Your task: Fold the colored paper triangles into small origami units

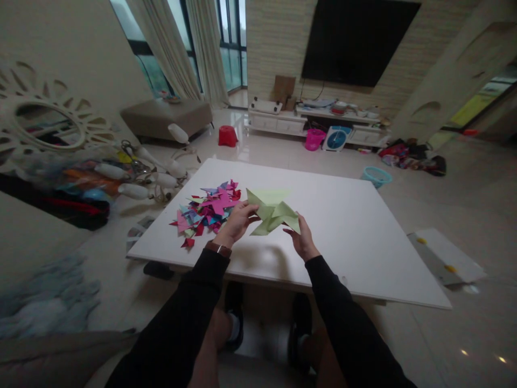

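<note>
A pale green folded paper pinwheel (274, 214) is held up over the white table (347, 231), its pointed blades spread out. My left hand (238, 220) pinches its left blade, and my right hand (302, 237) grips the right blade between thumb and fingers. Just behind the pinwheel, a light green sheet of paper (278, 194) lies on the tabletop, partly covered from view. To the left of my left hand is a heap of folded paper pieces (208, 210) in pink, red, blue and green.
Beyond the table stand a red stool (228, 136), a pink bin (314, 139) and a blue basket (377, 175). A lamp with several white shades (133, 191) lies near the table's left side. White boards (448, 256) rest on the floor at the right.
</note>
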Demonstrator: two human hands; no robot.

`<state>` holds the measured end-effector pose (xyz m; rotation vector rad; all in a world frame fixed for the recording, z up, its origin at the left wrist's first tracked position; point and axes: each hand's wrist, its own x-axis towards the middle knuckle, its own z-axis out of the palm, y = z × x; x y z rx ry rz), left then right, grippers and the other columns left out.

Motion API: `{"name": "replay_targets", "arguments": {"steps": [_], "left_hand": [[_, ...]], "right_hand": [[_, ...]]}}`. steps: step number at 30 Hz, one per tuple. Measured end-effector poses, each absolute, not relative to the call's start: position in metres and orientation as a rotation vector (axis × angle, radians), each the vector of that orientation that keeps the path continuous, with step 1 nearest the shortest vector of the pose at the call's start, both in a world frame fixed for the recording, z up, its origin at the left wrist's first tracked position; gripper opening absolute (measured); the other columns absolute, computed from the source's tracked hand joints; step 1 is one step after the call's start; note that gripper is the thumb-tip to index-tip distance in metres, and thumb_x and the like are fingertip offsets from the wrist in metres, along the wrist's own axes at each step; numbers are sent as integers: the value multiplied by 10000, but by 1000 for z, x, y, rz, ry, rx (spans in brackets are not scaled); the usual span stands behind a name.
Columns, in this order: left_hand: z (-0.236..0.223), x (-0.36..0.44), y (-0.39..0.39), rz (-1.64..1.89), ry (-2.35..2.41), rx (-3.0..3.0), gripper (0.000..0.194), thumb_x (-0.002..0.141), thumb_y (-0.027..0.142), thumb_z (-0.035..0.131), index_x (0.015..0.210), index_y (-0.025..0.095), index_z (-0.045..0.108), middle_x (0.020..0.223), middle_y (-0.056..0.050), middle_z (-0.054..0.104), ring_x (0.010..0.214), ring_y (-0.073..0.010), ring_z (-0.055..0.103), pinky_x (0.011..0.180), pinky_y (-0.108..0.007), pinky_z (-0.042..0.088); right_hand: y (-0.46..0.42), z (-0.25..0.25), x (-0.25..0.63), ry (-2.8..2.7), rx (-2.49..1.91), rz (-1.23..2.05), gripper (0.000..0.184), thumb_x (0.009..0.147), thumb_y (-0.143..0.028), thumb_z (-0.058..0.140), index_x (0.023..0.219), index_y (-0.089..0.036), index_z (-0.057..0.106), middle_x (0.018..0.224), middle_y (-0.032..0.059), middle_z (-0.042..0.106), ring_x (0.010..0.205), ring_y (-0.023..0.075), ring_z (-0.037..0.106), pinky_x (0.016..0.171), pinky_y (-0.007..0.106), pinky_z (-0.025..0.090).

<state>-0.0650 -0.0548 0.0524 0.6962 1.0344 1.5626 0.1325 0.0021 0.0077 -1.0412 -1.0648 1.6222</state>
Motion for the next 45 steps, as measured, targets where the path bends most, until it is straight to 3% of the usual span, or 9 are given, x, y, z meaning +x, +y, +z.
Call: {"name": "replay_targets", "arguments": {"steps": [6, 10, 16, 23, 31, 39, 42, 45], "left_hand": [[42, -51, -44, 1468, 1284, 825, 208, 698, 281, 710, 844, 134, 686, 785, -61, 711, 654, -152, 652, 625, -288, 551], [35, -46, -41, 1433, 1283, 848, 228, 695, 290, 724, 855, 132, 685, 806, -61, 716, 641, -148, 644, 587, -277, 539], [23, -45, -30, 1429, 1108, 732, 384, 639, 304, 835, 965, 140, 714, 968, -74, 748, 800, -159, 690, 741, -298, 561], [9, -43, -11, 1377, 1107, 774, 534, 543, 279, 927, 1014, 114, 736, 1032, -121, 766, 884, -209, 718, 823, -353, 567], [4, -41, -9, 1343, 1236, 955, 587, 501, 291, 944, 1016, 92, 742, 994, -127, 774, 893, -251, 727, 864, -406, 571], [1, -29, -16, 1338, 1230, 1039, 576, 533, 233, 908, 1047, 110, 680, 1007, -105, 747, 865, -210, 704, 842, -380, 566], [0, -30, -14, 1362, 1274, 998, 627, 550, 177, 875, 1120, 136, 617, 1032, -96, 715, 831, -178, 686, 810, -359, 564], [-1, -33, -11, 1373, 1440, 956, 512, 623, 162, 816, 1092, 140, 614, 1041, -98, 687, 805, -155, 658, 791, -339, 544]], "right_hand": [[1, 13, 134, -995, -955, 1773, 437, 770, -651, 638, 864, -226, 668, 876, 31, 720, 798, 199, 653, 680, 307, 522], [5, 7, 135, -1098, -913, 1699, 345, 691, -511, 792, 805, -199, 705, 806, 6, 693, 726, 155, 597, 670, 274, 475], [12, 0, 133, -1207, -988, 1516, 289, 661, -418, 824, 782, -173, 731, 700, -10, 632, 660, 129, 519, 641, 269, 406], [25, 0, 133, -1310, -1049, 1422, 244, 671, -389, 817, 778, -174, 771, 688, -14, 636, 664, 132, 492, 633, 268, 369], [24, -1, 138, -1370, -1050, 1603, 314, 665, -443, 850, 787, -162, 783, 771, 20, 721, 699, 156, 584, 685, 274, 434], [18, -6, 150, -1378, -1113, 1448, 326, 642, -438, 844, 615, -158, 678, 593, -36, 572, 604, 111, 464, 577, 246, 340], [22, -8, 160, -1327, -1133, 1367, 301, 635, -426, 831, 672, -159, 697, 672, -16, 638, 646, 125, 519, 605, 247, 393], [32, -13, 176, -1275, -1186, 1244, 306, 637, -420, 817, 742, -154, 709, 746, 11, 685, 674, 134, 560, 611, 245, 423]]}}
